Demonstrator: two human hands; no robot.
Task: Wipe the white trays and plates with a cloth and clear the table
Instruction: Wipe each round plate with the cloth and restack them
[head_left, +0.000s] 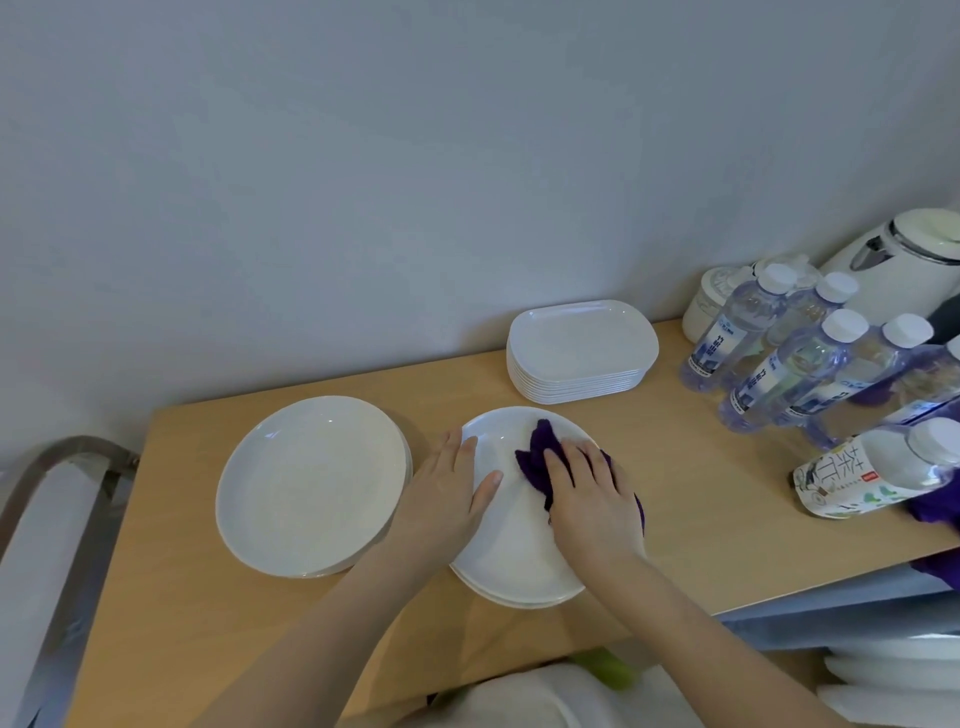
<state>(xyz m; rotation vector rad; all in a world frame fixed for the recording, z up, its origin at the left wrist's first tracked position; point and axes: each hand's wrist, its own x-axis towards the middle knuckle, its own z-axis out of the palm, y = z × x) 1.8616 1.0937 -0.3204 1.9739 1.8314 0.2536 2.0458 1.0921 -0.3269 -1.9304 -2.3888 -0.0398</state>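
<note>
While the left hand (451, 486) lies flat on the centre-frame plate (511, 551) rim, the right hand (587, 496) presses, apparently flat-fingered, the purple cloth (537, 449) onto its upper half.

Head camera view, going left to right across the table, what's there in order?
Stack of round plates → left hand → purple cloth under right hand → water bottles → tea bottle.

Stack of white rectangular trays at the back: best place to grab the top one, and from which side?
Take the top white rectangular tray by its raised rim at the near short end, coming from the left front. The rim overhangs the stack, and clear water bottles crowd the right side.
</note>
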